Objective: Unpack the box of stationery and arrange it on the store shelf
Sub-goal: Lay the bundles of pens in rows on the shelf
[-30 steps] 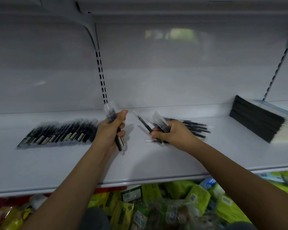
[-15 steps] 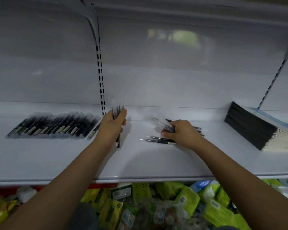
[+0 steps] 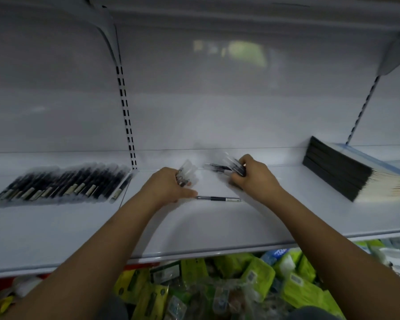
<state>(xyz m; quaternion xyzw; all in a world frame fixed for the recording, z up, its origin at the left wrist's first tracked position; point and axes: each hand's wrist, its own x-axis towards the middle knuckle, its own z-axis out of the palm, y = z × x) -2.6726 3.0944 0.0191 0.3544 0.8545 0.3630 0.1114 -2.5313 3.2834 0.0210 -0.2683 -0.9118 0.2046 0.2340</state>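
The left hand (image 3: 169, 187) has moved right, toward the right hand (image 3: 254, 179); each clasps some wrapped pens, count blurred. One loose pen (image 3: 217, 199) lies on the shelf (image 3: 194, 232) between them.

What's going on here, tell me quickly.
A person is stocking pens on a white store shelf. The left hand grips a small bundle of wrapped pens, and the right hand grips another bundle. One loose pen lies on the shelf between the hands. A neat row of pens is already laid out at the left, and a stack of notebooks sits at the right.
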